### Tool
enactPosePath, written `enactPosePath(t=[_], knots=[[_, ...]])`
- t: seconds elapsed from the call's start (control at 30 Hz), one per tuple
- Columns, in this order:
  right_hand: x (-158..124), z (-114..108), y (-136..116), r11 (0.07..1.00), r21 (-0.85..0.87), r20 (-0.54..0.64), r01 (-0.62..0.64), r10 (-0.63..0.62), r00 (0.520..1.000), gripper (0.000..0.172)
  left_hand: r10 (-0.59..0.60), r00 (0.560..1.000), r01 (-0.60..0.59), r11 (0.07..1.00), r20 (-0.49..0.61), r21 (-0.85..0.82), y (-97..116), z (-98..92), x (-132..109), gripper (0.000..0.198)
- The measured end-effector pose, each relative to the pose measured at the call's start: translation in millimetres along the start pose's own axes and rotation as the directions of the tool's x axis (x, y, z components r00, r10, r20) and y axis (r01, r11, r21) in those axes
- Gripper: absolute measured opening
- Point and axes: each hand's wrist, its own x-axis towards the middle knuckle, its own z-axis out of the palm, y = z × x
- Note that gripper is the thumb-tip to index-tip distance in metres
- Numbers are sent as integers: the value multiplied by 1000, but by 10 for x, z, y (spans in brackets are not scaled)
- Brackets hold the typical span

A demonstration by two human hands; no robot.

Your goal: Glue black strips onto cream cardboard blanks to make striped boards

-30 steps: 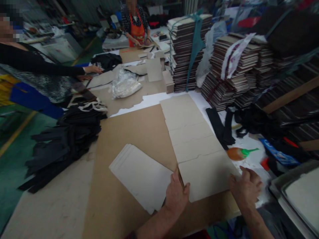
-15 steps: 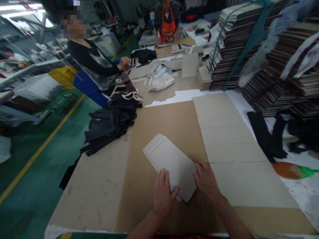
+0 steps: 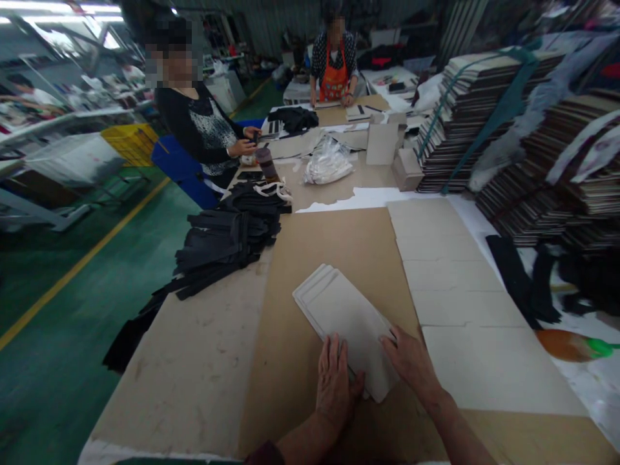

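A small fanned stack of pale grey cardboard pieces (image 3: 346, 310) with rounded corners lies slanted on a brown board (image 3: 339, 239). My left hand (image 3: 335, 381) rests along the lower left side of the stack, fingers stretched out over its edge and thumb spread by the near end. On the opposite side, my right hand (image 3: 411, 361) grips the right edge, its fingers bent over the top piece; the thumb is partly hidden. To the right of this hand, overlapping grey cardboard sheets (image 3: 489, 368) lie in a long row.
Black fabric strips (image 3: 223, 232) hang over the table's left side. Tall bundled stacks of boards (image 3: 489, 116) rise at the right, near an orange-and-green object (image 3: 571, 344). A plastic bag (image 3: 329, 161) lies farther back. One co-worker (image 3: 208, 123) stands left, another (image 3: 334, 71) at the far end.
The view has shifted, so the table sits slightly lower and farther right. Both my hands stay on the cardboard stack. The left co-worker's hands have come together around a small dark object.
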Motion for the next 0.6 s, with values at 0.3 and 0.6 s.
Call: enactPosePath(t=[0.3, 0.6], knots=[[170, -70, -129, 964, 264, 5, 27, -30, 1000, 19, 73, 981, -84, 995, -180, -57, -81, 3, 89, 67], [-1169, 328, 620, 402, 915, -268, 28, 554, 788, 53, 92, 993, -94, 995, -72, -31, 14, -115, 196, 61]])
